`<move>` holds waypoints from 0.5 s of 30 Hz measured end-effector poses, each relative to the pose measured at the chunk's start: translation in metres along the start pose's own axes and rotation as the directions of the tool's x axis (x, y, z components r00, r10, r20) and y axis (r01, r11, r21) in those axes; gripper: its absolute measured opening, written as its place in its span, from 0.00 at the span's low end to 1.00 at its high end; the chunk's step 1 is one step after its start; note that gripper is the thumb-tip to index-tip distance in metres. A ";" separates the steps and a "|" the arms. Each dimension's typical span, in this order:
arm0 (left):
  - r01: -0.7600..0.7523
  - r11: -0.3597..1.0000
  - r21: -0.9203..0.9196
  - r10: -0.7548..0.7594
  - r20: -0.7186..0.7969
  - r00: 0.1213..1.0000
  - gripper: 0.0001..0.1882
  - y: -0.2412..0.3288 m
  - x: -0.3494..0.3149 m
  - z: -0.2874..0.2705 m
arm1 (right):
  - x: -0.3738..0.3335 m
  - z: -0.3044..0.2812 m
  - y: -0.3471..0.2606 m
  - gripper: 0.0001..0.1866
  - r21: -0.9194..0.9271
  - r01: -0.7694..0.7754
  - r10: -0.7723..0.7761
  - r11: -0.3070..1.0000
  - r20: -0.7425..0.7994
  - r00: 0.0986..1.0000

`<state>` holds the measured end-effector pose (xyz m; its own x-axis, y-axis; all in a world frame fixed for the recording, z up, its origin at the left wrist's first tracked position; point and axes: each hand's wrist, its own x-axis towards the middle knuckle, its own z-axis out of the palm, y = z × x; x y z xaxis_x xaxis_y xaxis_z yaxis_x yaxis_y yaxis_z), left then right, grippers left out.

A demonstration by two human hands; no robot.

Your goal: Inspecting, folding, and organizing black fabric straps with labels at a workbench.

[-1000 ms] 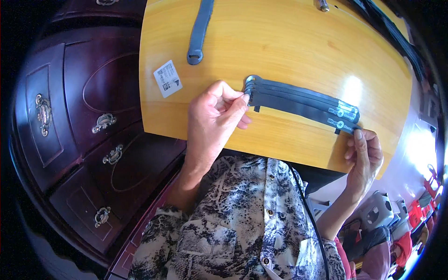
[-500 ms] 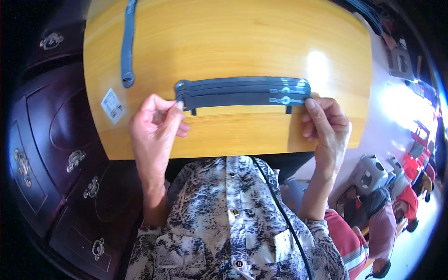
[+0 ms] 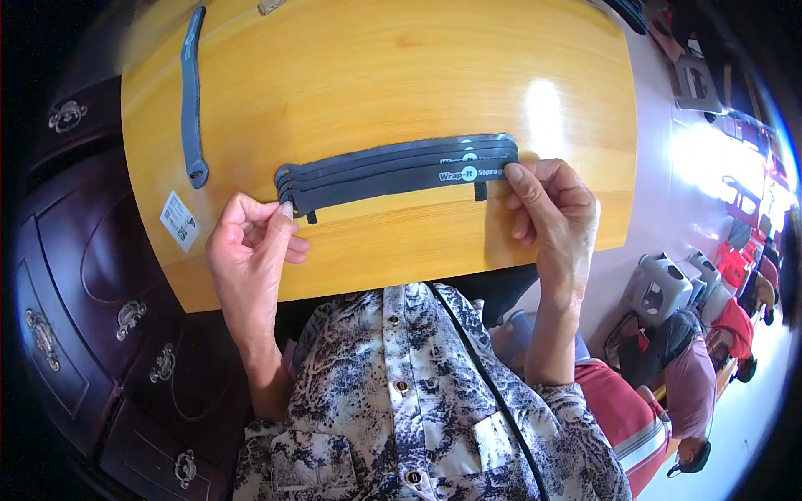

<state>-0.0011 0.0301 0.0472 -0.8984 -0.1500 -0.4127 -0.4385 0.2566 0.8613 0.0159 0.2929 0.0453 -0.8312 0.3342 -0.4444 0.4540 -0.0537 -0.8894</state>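
Note:
A fanned stack of several black hook-and-loop storage straps (image 3: 368, 176) stretches lengthwise between my hands, each strap's edge showing behind the one in front. The straps bear pale printing near their right ends, and short dark tabs peek out below. My left hand (image 3: 252, 257) pinches the left end, by the looped ends, between thumb and fingers. At the right end, my right hand (image 3: 558, 213) grips the stack with its thumb on top. Off to the left, a single similar strap (image 3: 191, 100) lies on the yellow wooden table (image 3: 393, 92), its slotted end toward me.
A white printed label (image 3: 179, 220) is on the table's left part. Dark wooden cabinets (image 3: 75, 250) with ornate handles stand on the left. To the right are grey plastic stools (image 3: 660, 288) and several people seated along the far right. Dark straps (image 3: 628, 15) hang over the table's far right corner.
The table and straps have shifted left in view. The stack, still held at both ends, now slants slightly up to the right, and its printing shows more clearly.

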 end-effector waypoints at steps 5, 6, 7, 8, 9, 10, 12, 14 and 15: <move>-0.002 1.000 0.009 0.002 0.000 1.000 0.06 0.000 0.001 0.000 | 0.001 0.001 -0.002 0.08 -0.031 -0.020 0.020 0.999 -0.013 1.000; -0.002 1.000 0.009 0.002 0.001 1.000 0.06 0.000 0.001 0.000 | 0.001 0.002 -0.002 0.08 -0.031 -0.020 0.020 0.999 -0.014 1.000; -0.004 1.000 0.006 0.004 0.000 1.000 0.07 0.000 0.001 0.000 | 0.001 0.002 -0.002 0.08 -0.045 -0.023 0.022 0.999 -0.021 1.000; -0.006 1.000 0.003 0.006 -0.001 1.000 0.07 -0.001 0.002 0.000 | 0.001 0.003 -0.002 0.08 -0.059 -0.025 0.024 0.998 -0.028 0.999; -0.006 1.000 0.003 0.006 -0.001 1.000 0.07 0.000 0.001 0.000 | 0.001 0.003 -0.003 0.08 -0.058 -0.025 0.024 0.998 -0.028 0.999; -0.006 1.000 0.013 0.006 -0.007 1.000 0.07 0.001 0.001 0.000 | 0.001 0.003 -0.003 0.09 -0.058 -0.029 0.027 0.998 -0.029 0.999; -0.007 1.000 0.023 0.007 -0.011 1.000 0.07 0.001 0.001 0.000 | 0.002 0.004 -0.003 0.09 -0.058 -0.032 0.030 0.998 -0.031 0.999; -0.006 1.000 0.021 0.006 -0.007 1.000 0.08 0.001 0.002 0.000 | 0.002 0.004 -0.002 0.09 -0.036 -0.029 0.028 0.999 -0.026 0.999; -0.006 1.000 0.022 0.006 -0.005 1.000 0.08 0.001 0.002 0.000 | 0.002 0.004 -0.002 0.09 -0.036 -0.029 0.028 0.999 -0.028 0.999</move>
<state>-0.0032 0.0303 0.0474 -0.9009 -0.1535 -0.4060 -0.4336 0.2780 0.8571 0.0118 0.2897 0.0456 -0.8086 0.3586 -0.4663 0.4895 -0.0295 -0.8715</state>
